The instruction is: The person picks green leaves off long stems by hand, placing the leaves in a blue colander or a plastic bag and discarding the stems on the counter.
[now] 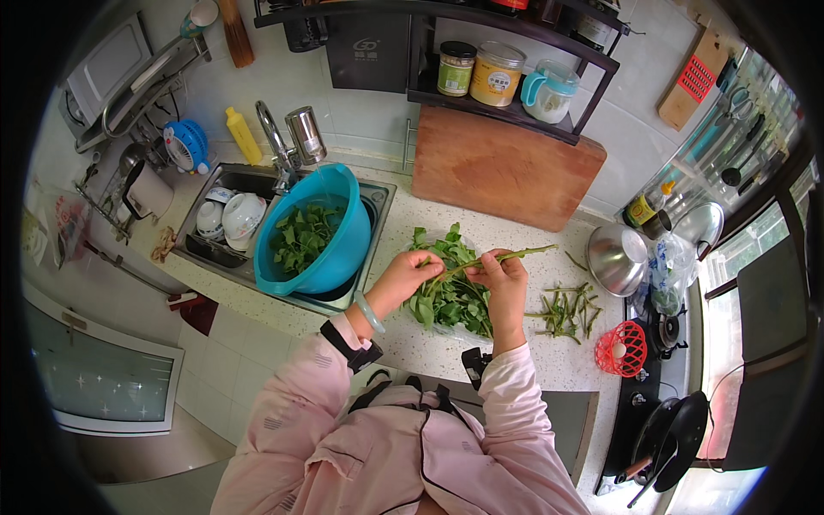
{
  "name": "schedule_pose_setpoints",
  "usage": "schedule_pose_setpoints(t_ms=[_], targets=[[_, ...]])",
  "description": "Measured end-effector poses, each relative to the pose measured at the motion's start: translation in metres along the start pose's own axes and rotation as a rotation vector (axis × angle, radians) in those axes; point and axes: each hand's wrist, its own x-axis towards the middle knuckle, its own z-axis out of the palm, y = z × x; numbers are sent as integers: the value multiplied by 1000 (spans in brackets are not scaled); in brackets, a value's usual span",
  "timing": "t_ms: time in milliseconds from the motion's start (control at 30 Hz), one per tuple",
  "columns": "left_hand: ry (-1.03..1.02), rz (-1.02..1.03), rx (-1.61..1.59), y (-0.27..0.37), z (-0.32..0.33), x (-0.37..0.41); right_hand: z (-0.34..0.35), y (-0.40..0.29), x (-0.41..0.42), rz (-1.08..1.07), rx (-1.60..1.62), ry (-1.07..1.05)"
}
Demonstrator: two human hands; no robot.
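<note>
Over a heap of leafy greens point(450, 309) on a plastic bag, my right hand point(503, 286) grips a long green stem point(537, 250) whose bare end points right. My left hand point(417, 275) pinches the leafy side of that stem, with a bit of green showing between thumb and fingers. Cut or broken stem pieces point(570, 312) lie in a loose pile on the speckled countertop point(412, 347), to the right of my right hand. Left of my hands, a blue plastic basin point(357, 238) tilts in the sink and holds more green leaves point(308, 238).
Bowls point(243, 215) fill the left sink basin, beside the faucet point(273, 138). A wooden cutting board point(502, 167) leans on the wall under a rack of jars point(496, 74). At right are a metal bowl point(617, 257), a red basket point(611, 357) and pans point(679, 438) at the stove.
</note>
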Motion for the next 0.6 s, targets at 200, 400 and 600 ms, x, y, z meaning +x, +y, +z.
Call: schedule_pose_setpoints(t_ms=[200,400,600], targets=[[-43,31,-25,-3,6,-6,-2,5,1,-12,-12,34],[91,-34,102,-4,6,-6,3,11,-3,-30,-50,12],[105,20,-226,-18,-1,2,6,-2,-7,-36,-16,23]])
